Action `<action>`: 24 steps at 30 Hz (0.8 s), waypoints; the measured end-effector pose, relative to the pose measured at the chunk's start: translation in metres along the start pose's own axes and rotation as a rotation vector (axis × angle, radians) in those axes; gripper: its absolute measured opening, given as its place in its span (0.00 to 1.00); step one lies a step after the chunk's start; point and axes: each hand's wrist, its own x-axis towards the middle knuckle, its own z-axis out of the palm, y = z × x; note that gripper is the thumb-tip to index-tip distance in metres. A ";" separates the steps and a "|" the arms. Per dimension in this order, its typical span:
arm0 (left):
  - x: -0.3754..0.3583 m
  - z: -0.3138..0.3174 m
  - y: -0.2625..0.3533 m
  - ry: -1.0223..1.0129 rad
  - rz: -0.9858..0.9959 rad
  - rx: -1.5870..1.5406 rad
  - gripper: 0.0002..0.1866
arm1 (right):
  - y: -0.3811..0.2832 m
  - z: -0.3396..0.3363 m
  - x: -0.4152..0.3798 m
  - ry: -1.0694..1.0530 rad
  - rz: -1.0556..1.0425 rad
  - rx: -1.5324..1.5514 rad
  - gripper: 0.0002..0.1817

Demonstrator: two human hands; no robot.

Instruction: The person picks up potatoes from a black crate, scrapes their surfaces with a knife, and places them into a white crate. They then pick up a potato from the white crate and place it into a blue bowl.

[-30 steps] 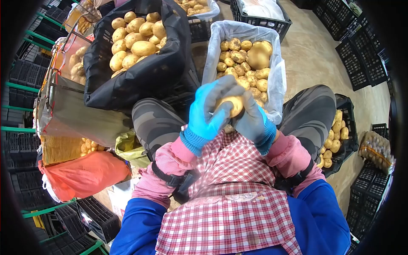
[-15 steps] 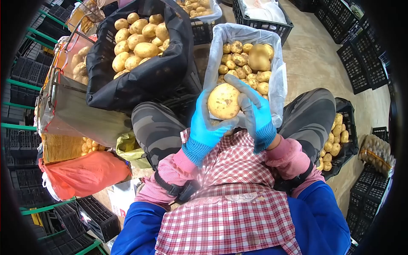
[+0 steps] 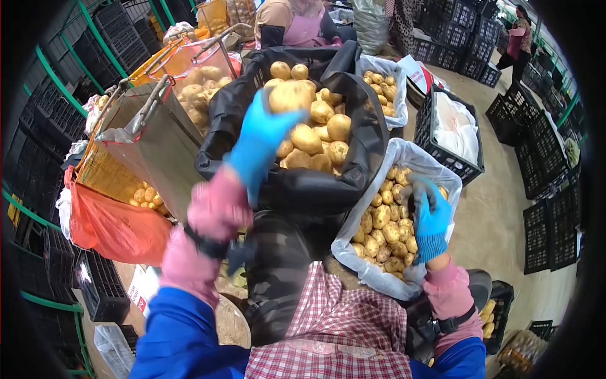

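My left hand (image 3: 260, 142), in a blue glove and slightly blurred, is closed on a large potato (image 3: 291, 96). It holds this potato above the heaped big potatoes (image 3: 306, 139) in a crate with a black liner (image 3: 221, 136). My right hand (image 3: 430, 211), gloved in blue with grey fingers, reaches into a crate with a whitish liner (image 3: 360, 268). Its fingers curl down among smaller potatoes (image 3: 388, 230) there; whatever lies between them is hidden.
An orange-and-grey sack on a metal frame (image 3: 154, 114) and a red bag (image 3: 113, 224) stand left. Behind are another lined potato crate (image 3: 398, 117) and a black crate with white cloth (image 3: 454, 136). A person (image 3: 303, 28) sits across; another (image 3: 519, 44) stands far right.
Both hands were together around a large potato over my lap. Now the left hand has carried a large potato over the black-lined crate, and the right has parted into the white-lined one. The view has tilted up.
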 end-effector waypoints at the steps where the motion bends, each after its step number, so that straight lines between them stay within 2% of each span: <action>1: 0.039 -0.004 -0.006 -0.050 -0.188 -0.013 0.33 | 0.002 0.004 0.022 0.024 -0.090 -0.077 0.22; 2: 0.072 -0.003 -0.023 -0.003 -0.262 0.054 0.29 | 0.000 0.015 0.043 0.073 -0.250 -0.202 0.25; 4: 0.120 0.009 -0.044 0.002 -0.412 -0.017 0.22 | -0.027 0.053 0.085 0.174 -0.533 -0.434 0.32; 5: 0.146 0.006 -0.070 -0.106 -0.458 -0.029 0.21 | -0.044 0.066 0.103 0.220 -0.643 -0.543 0.35; 7: 0.151 0.033 -0.063 -0.110 -0.403 0.014 0.19 | -0.016 0.072 0.154 0.170 -0.546 -0.473 0.30; 8: 0.145 0.041 -0.052 -0.182 -0.403 -0.005 0.19 | 0.019 0.057 0.186 -0.001 -0.297 -0.198 0.21; 9: 0.123 0.054 -0.028 -0.221 -0.293 0.129 0.21 | -0.010 0.036 0.177 -0.017 0.021 0.034 0.13; 10: 0.089 0.067 0.007 -0.311 -0.230 0.160 0.24 | 0.002 0.015 0.172 -0.086 0.096 0.081 0.12; 11: 0.070 0.064 0.002 -0.433 -0.075 0.203 0.28 | 0.017 -0.003 0.165 -0.154 0.170 0.127 0.10; 12: 0.031 0.073 0.020 -0.439 0.069 0.412 0.31 | 0.026 -0.003 0.145 -0.164 0.302 0.134 0.09; 13: 0.001 0.071 0.018 -0.504 0.533 0.650 0.34 | 0.036 -0.003 0.122 -0.172 0.438 0.142 0.08; 14: -0.018 0.082 0.026 -0.580 0.444 0.587 0.34 | 0.065 -0.003 0.102 -0.250 0.463 0.184 0.09; 15: -0.039 0.093 0.031 -0.636 0.406 0.696 0.31 | 0.065 -0.007 0.093 -0.436 0.492 -0.045 0.10; 16: -0.052 0.109 0.016 -0.654 0.483 0.687 0.29 | 0.084 -0.014 0.089 -0.562 0.452 -0.058 0.11; 17: -0.072 0.123 0.018 -0.643 0.524 0.822 0.24 | 0.113 -0.026 0.089 -0.569 0.388 -0.123 0.11; 18: -0.084 0.133 0.009 -0.751 0.550 0.696 0.22 | 0.141 -0.037 0.087 -0.572 0.325 -0.189 0.12; 19: -0.092 0.142 -0.002 -0.834 0.589 0.583 0.20 | 0.175 -0.049 0.099 -0.464 0.196 -0.316 0.12; 21: -0.109 0.152 -0.023 -0.980 0.645 0.380 0.16 | 0.251 -0.086 0.119 -0.289 0.286 -0.647 0.18; 22: -0.116 0.153 -0.038 -1.053 0.538 0.298 0.18 | 0.281 -0.094 0.119 -0.263 0.292 -0.791 0.21; 24: -0.120 0.151 -0.052 -1.123 0.292 0.408 0.22 | 0.326 -0.103 0.123 -0.206 0.278 -1.077 0.28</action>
